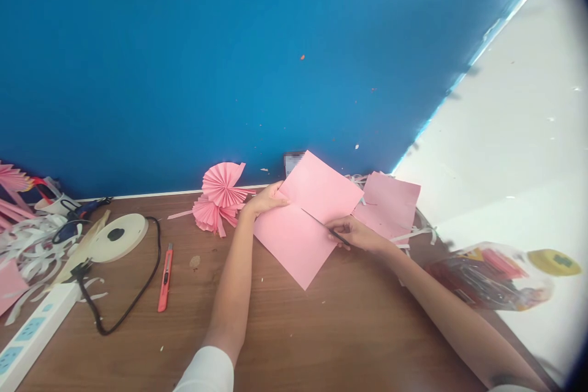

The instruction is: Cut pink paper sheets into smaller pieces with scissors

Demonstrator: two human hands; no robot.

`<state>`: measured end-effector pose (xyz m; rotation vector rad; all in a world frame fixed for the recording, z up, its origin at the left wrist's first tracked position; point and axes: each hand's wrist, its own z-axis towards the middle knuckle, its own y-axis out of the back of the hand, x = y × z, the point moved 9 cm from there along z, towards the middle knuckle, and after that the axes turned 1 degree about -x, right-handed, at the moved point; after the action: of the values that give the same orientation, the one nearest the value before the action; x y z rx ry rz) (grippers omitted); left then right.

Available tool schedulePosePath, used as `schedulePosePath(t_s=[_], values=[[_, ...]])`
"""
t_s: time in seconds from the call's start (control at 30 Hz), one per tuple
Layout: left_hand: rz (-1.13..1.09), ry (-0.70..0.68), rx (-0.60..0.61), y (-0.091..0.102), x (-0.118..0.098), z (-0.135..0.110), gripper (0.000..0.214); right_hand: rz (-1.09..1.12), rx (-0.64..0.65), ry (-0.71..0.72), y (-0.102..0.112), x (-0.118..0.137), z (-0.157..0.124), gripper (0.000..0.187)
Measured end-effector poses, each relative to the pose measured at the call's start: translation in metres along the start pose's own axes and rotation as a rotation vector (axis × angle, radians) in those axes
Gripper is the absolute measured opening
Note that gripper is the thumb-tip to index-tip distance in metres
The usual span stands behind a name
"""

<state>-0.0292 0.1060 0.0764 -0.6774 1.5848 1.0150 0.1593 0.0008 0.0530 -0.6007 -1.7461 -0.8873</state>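
Observation:
My left hand (270, 201) grips the left corner of a pink paper sheet (321, 180), thumb on top. The sheet is raised above the wooden table, its lower half (296, 242) pointing toward me. In my right hand (350, 231) is a pair of scissors (316, 218), the dark blade lying across the middle of the paper from the right. A line runs along the blade between the upper and lower parts; whether the cut goes right through I cannot tell. The fingers partly hide the scissor handles.
Pleated pink paper fans (223, 185) stand by the blue wall. More pink paper (388, 202) lies at the right, near a clear jar (500, 275) with a yellow lid. At left are a red utility knife (166, 278), a round white disc (118, 239), a black cable (159, 251) and a power strip (39, 334).

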Motion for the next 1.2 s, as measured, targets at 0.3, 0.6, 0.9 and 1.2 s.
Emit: schedulePosePath(t_s=[0.3, 0.6, 0.9, 1.2], values=[[-0.058, 0.009, 0.046, -0.005, 0.001, 0.0, 0.069, -0.022, -0.017, -0.014, 0.003, 0.003, -0.003, 0.038], [-0.059, -0.029, 0.092, -0.013, -0.01, -0.001, 0.066, 0.011, 0.0, -0.009, 0.001, -0.001, -0.001, 0.038], [0.063, -0.083, 0.077, -0.019, -0.016, 0.002, 0.07, 0.002, -0.02, 0.017, 0.002, -0.001, 0.002, 0.044], [0.098, -0.077, 0.067, -0.021, -0.016, 0.003, 0.079, -0.043, -0.053, 0.042, 0.005, 0.004, 0.001, 0.042]])
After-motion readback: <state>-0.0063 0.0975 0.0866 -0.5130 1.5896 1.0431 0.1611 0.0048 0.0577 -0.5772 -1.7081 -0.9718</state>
